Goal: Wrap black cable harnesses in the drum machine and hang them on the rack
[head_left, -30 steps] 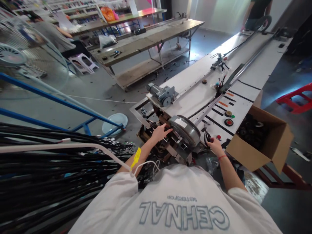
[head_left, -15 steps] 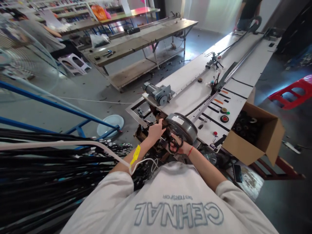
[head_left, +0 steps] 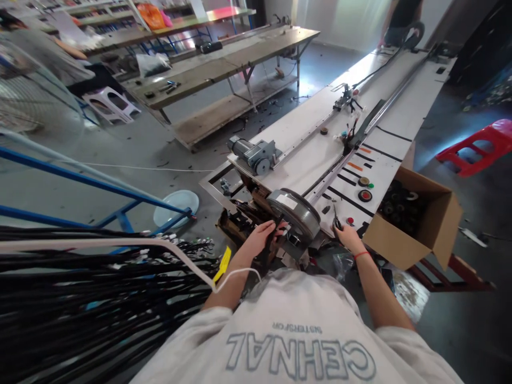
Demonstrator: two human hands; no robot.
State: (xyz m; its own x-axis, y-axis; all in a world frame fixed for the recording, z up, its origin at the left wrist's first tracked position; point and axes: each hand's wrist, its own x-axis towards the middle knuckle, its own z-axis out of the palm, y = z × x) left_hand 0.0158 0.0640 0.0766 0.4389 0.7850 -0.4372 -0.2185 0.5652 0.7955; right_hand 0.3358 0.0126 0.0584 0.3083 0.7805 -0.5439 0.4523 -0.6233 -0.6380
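Observation:
My left hand (head_left: 262,238) is closed on a dark strip (head_left: 276,223), held low in front of the grey wheel (head_left: 286,206) at the near end of the long white table. Part of the strip is hidden by the fingers and by the dark shapes below. Black scissors (head_left: 336,217) are in my right hand (head_left: 350,238), which is closed around their handles near the table's front corner. The scissors' tips point up and away from me, over the white surface. A pale label sits on the wheel's outer face.
Right of the white table (head_left: 304,128) stands an open cardboard box (head_left: 404,242) of dark coils. A motor (head_left: 252,152) sits at the table's left edge. Dark cables (head_left: 100,298) hang on my left, beside a blue frame (head_left: 76,176). A person (head_left: 402,24) stands at the far end.
My right hand has moved right with the scissors, away from the wheel and over to the table's front corner. My left hand has shifted slightly down and pinches the dark strip.

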